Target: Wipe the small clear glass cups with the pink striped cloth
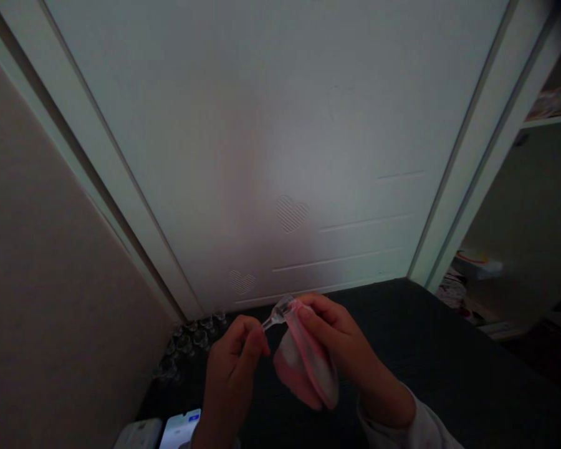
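Observation:
A small clear stemmed glass is tilted above the dark tabletop, its bowl pointing up and to the right. The fingers of my left hand are closed around the foot end of its stem, hiding the foot. My right hand pinches a pink and white cloth against the rim of the bowl. Most of the cloth hangs down in folds below the fingers. Whether any of it is tucked inside the bowl, I cannot tell.
Several small clear glasses stand at the table's back left, by the wall. A lit phone and a white object lie at the front left. Behind the dark table rises a white panel with heart patterns. Shelves are at right.

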### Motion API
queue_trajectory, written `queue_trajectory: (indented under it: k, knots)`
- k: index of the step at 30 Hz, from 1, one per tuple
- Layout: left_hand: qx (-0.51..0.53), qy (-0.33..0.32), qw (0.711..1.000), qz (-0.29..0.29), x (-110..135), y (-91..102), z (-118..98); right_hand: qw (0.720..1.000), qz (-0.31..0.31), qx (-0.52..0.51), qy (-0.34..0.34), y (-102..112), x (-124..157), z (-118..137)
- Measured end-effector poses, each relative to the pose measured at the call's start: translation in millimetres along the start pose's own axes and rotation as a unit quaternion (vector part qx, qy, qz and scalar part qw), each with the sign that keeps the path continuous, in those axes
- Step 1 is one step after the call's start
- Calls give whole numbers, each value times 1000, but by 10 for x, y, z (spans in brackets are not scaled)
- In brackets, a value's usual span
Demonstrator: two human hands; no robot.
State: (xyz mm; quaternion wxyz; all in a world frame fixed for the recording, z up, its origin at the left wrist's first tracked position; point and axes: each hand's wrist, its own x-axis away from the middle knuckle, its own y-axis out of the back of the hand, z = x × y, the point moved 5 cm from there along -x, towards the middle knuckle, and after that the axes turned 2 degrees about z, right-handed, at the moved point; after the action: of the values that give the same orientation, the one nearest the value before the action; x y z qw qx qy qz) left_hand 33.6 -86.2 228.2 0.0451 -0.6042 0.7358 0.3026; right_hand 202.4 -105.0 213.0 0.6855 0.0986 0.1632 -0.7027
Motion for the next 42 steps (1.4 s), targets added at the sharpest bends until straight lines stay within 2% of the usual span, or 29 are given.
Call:
queue_trajectory:
  k: [9, 15, 18, 29, 35, 42]
  knots:
    - [6, -40, 999, 7, -12, 54, -69, 999, -10, -33, -21, 28, -21, 0]
    - [19, 5, 1000, 2, 10, 93, 77, 1000, -8, -23, -14, 24, -13, 25]
    - [5, 7, 1000, -10, 24, 108, 113, 1000, -13, -23, -17, 27, -9, 21]
    - [-51, -83, 994, -40, -2, 140, -19, 1000, -23, 3, 3, 14, -7, 42]
    - [-63, -43, 996, -49, -8, 143, 3, 1000, -29, 12, -3, 15, 3, 43]
    - [-36, -36, 997, -61, 9, 154, 36, 999, -23, 45, 14, 24, 15, 36]
